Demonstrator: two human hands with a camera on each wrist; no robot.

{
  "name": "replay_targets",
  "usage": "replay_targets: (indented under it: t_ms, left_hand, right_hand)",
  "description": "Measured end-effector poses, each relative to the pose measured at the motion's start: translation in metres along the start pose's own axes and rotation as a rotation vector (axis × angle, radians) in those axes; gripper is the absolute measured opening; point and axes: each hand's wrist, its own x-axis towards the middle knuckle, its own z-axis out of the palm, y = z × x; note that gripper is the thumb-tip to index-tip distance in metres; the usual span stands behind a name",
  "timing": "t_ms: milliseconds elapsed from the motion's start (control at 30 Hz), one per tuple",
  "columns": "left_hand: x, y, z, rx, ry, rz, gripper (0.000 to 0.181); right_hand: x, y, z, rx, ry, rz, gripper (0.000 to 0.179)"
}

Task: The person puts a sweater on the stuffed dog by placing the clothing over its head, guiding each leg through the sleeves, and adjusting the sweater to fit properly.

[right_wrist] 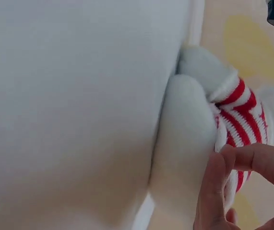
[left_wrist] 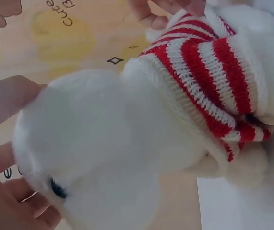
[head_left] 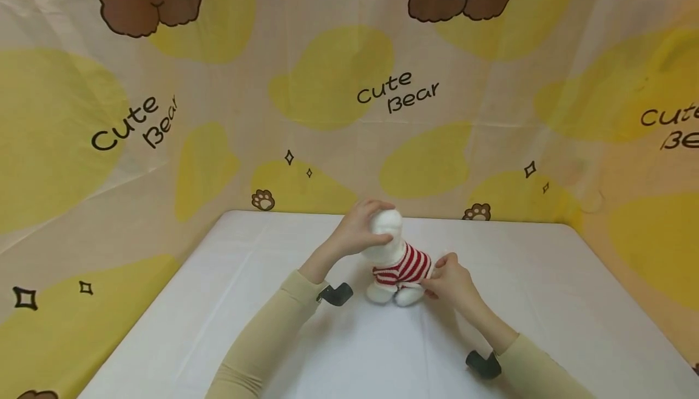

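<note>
A white plush animal [head_left: 388, 222] stands on the table, wearing a red-and-white striped knit sweater [head_left: 413, 264]. My left hand [head_left: 356, 229] grips its head, thumb on one side and fingers around the other. A dark eye [left_wrist: 58, 188] shows close to those fingers in the left wrist view. At the rear end, my right hand [head_left: 454, 282] pinches the sweater's hem between thumb and index finger, as the right wrist view shows beside the plush's white rear leg [right_wrist: 182, 139]. The far side of the toy is hidden.
The white tabletop [head_left: 218, 302] spreads around the toy, its back edge close behind. A printed "Cute Bear" cloth [head_left: 327, 144] hangs behind and at both sides. Black wrist mounts [head_left: 335, 294] stick out from the sleeves.
</note>
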Motion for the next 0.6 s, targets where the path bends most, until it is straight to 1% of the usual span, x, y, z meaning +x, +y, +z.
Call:
replay_targets:
  t_ms: [67, 133, 233, 267, 333, 400, 433, 467, 500, 600]
  left_hand:
    - [0.0, -0.001, 0.0, -0.004, -0.003, 0.007, 0.057]
    - [0.0, -0.001, 0.0, -0.008, -0.005, 0.011, 0.057]
    - [-0.001, -0.002, 0.0, -0.013, -0.006, 0.01, 0.058]
    - [-0.001, -0.002, -0.001, -0.015, -0.004, 0.009, 0.057]
    - [-0.002, -0.002, -0.002, -0.021, 0.001, 0.004, 0.057]
    - [-0.003, -0.002, -0.002, -0.031, 0.004, 0.001, 0.057]
    - [-0.003, -0.003, -0.002, -0.038, 0.003, 0.001, 0.057]
    - [-0.003, -0.003, -0.001, -0.046, 0.002, 0.0, 0.057]
    - [-0.003, -0.003, -0.001, -0.052, -0.001, -0.002, 0.057]
    - [-0.004, -0.003, 0.001, -0.069, -0.01, -0.008, 0.057]
  right_hand:
    - [0.0, 0.004, -0.003, -0.023, -0.007, 0.005, 0.044]
    - [-0.001, 0.006, -0.007, -0.035, -0.03, -0.001, 0.039]
    - [0.004, 0.001, -0.014, -0.039, -0.073, -0.028, 0.03]
    - [0.007, -0.002, -0.017, -0.044, -0.076, -0.046, 0.026]
    - [0.018, -0.01, -0.025, -0.061, -0.054, -0.106, 0.02]
    - [0.034, -0.016, -0.031, -0.083, -0.012, -0.175, 0.018]
    - [0.042, -0.017, -0.033, -0.107, -0.007, -0.196, 0.018]
    - [0.051, -0.017, -0.034, -0.128, -0.023, -0.208, 0.019]
    - [0.06, -0.015, -0.034, -0.14, -0.065, -0.21, 0.021]
    - [0.082, -0.008, -0.03, -0.171, -0.266, -0.147, 0.029]
